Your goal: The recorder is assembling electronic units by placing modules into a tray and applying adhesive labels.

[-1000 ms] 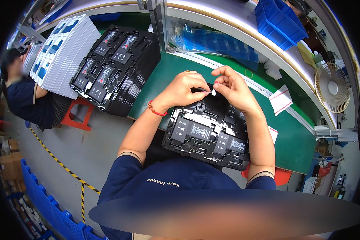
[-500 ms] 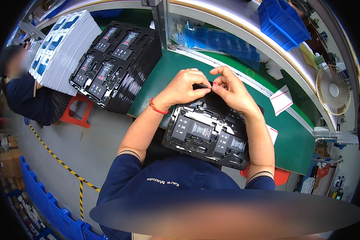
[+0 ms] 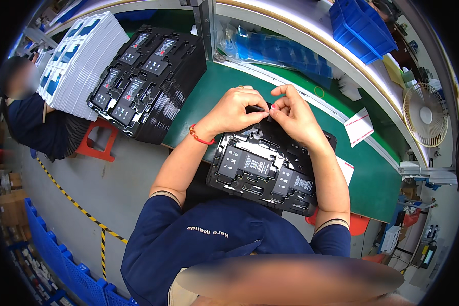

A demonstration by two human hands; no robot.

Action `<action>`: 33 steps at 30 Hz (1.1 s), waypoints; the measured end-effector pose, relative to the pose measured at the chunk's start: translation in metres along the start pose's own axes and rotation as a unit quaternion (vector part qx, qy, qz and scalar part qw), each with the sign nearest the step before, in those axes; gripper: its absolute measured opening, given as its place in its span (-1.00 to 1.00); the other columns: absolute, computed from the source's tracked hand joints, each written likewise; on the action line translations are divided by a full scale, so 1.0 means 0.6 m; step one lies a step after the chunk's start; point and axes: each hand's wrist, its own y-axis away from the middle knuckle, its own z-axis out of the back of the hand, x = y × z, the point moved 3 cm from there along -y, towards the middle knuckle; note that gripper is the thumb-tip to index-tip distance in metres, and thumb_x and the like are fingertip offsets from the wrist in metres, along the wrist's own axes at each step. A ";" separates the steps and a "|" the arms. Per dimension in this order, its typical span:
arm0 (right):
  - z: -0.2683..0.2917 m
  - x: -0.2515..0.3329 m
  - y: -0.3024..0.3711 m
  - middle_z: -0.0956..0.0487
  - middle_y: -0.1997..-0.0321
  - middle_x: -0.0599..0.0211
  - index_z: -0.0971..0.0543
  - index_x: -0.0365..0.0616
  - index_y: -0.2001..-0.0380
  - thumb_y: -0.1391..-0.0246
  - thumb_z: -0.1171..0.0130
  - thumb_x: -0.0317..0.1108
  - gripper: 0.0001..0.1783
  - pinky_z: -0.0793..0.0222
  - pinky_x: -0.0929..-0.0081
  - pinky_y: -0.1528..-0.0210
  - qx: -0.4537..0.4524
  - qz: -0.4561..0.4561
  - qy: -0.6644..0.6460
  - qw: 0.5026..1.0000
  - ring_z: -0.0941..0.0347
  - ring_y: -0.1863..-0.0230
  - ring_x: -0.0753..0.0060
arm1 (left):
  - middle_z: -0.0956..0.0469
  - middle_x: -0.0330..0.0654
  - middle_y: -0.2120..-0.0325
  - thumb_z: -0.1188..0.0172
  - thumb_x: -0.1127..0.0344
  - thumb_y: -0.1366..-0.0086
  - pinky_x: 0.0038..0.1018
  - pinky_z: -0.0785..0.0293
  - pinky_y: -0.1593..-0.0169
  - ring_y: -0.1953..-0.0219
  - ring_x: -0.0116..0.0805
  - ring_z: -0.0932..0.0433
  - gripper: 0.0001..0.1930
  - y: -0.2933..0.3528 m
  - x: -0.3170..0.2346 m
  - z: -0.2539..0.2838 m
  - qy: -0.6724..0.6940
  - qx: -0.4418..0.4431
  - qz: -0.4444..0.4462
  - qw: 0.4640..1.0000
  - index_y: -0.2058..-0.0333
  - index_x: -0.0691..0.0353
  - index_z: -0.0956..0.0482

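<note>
My left hand is closed on a flat black battery, seen nearly edge-on and mostly covered by the fingers. My right hand meets it at the battery's right end, thumb and forefinger pinched together. A small pinkish-red spot shows at that pinch; what the fingers hold there is too small to make out. Below both hands lies a black moulded tray, tilted toward my body. Flat black batteries with pale print sit in its pockets, among them a left battery and a right battery.
At left stand a tall stack of black trays with batteries on top and a stack of white trays. A person sits beyond. A blue bin rests on the shelf; a fan stands right. White paper lies on the green table.
My right fingertips have shifted very slightly left at the battery's end. My left hand, the battery and the tray stay nearly in place.
</note>
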 end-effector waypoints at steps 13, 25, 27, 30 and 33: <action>-0.002 0.050 0.036 -0.54 0.35 0.38 -0.69 -0.11 0.51 0.16 -0.40 -0.36 -0.89 -0.24 0.26 0.04 -0.119 0.276 0.387 0.872 -0.37 0.18 0.25 | -0.66 -0.16 0.45 -0.37 0.52 0.02 -0.41 -0.50 0.20 0.36 -0.26 -0.61 -0.89 -0.003 -0.006 0.002 -0.005 0.005 -0.013 1.000 0.44 0.29 -0.67; -0.029 0.047 0.030 -0.42 0.52 0.31 -0.53 -0.14 0.66 0.29 -0.29 -0.43 -0.89 -0.23 0.26 0.02 -0.142 0.358 0.449 0.806 -0.35 0.26 0.24 | -0.66 -0.16 0.44 -0.38 0.54 0.03 -0.40 -0.50 0.19 0.33 -0.24 -0.61 -0.87 -0.001 -0.007 0.004 -0.008 0.015 0.000 1.000 0.43 0.30 -0.67; -0.031 0.042 0.032 -0.43 0.50 0.30 -0.54 -0.14 0.61 0.29 -0.30 -0.42 -0.88 -0.23 0.26 0.01 -0.141 0.351 0.467 0.799 -0.36 0.25 0.22 | -0.66 -0.16 0.43 -0.38 0.55 0.03 -0.39 -0.50 0.19 0.34 -0.25 -0.61 -0.87 0.001 -0.010 0.004 -0.007 0.013 -0.006 1.000 0.44 0.30 -0.67; -0.020 0.042 0.049 -0.46 0.43 0.29 -0.56 -0.15 0.48 0.30 -0.35 -0.39 -0.78 -0.23 0.24 0.00 -0.128 0.316 0.475 0.811 -0.37 0.22 0.19 | -0.67 -0.16 0.41 -0.41 0.51 0.03 -0.37 -0.50 0.17 0.31 -0.24 -0.61 -0.86 0.013 -0.006 0.002 -0.015 0.012 -0.024 1.000 0.43 0.28 -0.68; 0.023 0.052 0.088 -0.54 0.25 0.29 -0.61 -0.10 0.22 0.28 -0.47 -0.26 -0.54 -0.21 0.21 -0.01 -0.139 0.263 0.385 0.874 -0.41 0.13 0.15 | -0.67 -0.16 0.36 -0.47 0.41 0.05 -0.32 -0.49 0.10 0.24 -0.20 -0.60 -0.82 0.037 -0.019 0.006 -0.054 0.020 -0.048 0.997 0.42 0.26 -0.69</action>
